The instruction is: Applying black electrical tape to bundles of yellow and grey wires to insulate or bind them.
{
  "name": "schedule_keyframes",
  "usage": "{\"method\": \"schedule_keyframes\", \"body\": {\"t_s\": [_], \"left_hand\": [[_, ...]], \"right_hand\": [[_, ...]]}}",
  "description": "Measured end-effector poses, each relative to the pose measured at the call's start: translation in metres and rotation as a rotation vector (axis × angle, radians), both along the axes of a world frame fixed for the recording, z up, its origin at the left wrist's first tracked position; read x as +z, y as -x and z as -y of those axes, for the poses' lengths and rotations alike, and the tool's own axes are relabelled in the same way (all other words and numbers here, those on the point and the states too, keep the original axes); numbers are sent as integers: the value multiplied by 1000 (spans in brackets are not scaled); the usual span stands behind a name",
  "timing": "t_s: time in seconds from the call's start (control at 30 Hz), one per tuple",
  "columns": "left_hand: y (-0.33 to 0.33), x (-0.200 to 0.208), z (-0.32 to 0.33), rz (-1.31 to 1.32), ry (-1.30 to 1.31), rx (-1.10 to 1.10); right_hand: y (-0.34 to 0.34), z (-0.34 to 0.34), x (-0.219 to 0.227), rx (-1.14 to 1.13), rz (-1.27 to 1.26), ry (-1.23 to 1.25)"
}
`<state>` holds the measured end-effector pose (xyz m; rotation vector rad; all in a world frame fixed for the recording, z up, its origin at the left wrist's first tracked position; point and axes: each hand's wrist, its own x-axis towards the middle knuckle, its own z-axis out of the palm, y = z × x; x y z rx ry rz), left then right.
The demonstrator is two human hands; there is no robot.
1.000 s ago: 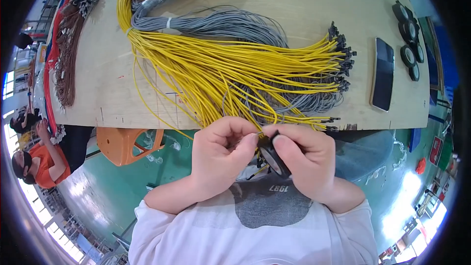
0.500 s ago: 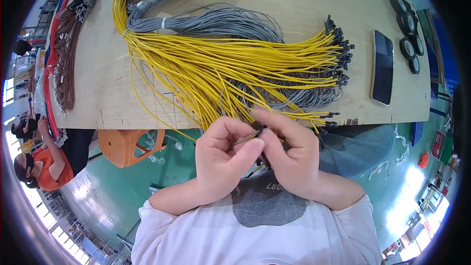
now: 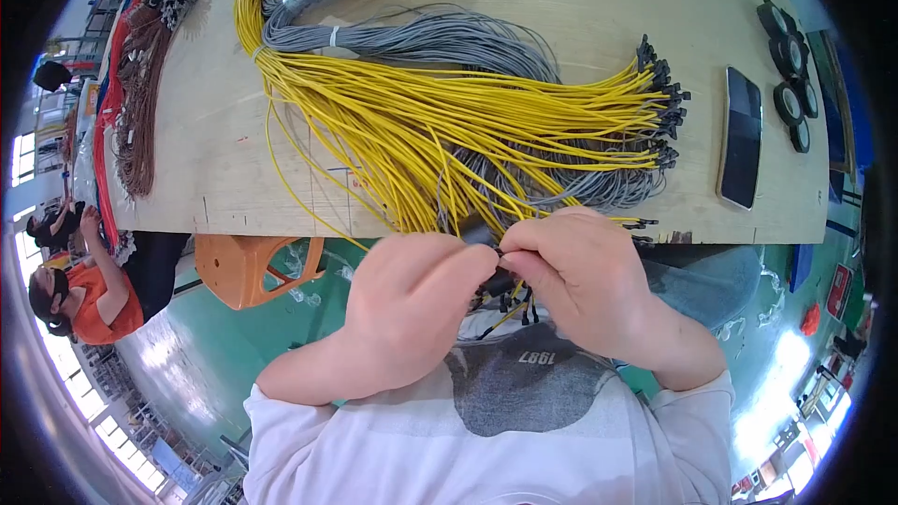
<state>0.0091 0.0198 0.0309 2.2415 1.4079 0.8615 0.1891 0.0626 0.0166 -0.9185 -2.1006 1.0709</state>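
Observation:
My left hand [image 3: 416, 304] and my right hand [image 3: 589, 281] meet at the table's front edge, fingers closed. Thumbs and fingertips pinch a small black cable end [image 3: 497, 253] between them; most of it is hidden. Several dark cable ends with black tips [image 3: 525, 309] hang just below, between my hands. Behind my hands fans a large bundle of yellow cables [image 3: 449, 103], partly covered by my fingers. Black connectors [image 3: 662, 98] tip its right end. Bundled grey cables [image 3: 402, 39] lie behind and under the yellow ones, held by a white tie [image 3: 334, 36].
On the wooden table [image 3: 580, 0], a phone [image 3: 741, 136] and several black tape rolls [image 3: 788, 56] lie right. Brown wires [image 3: 140, 122] and red cables [image 3: 110, 112] lie left. An orange chair [image 3: 224, 266] stands before the table; a person in orange [image 3: 98, 295] sits far left.
My hands have turned, backs now upward, with fingertips pressed together at the black piece. More black-tipped cable ends show below them. The whole view has shifted slightly.

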Motion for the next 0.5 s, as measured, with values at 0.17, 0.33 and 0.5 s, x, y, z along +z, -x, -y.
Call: {"method": "schedule_keyframes", "body": {"t_s": [0.17,0.33,0.5], "left_hand": [[-1,13,0,307,615,146],[-8,7,1,25,84,8],[-14,-6,9,-58,-218,-36]], "right_hand": [[-2,-12,9,144,47,-10],[18,-31,12,175,151,246],[23,-42,30,82,-371,1098]]}}
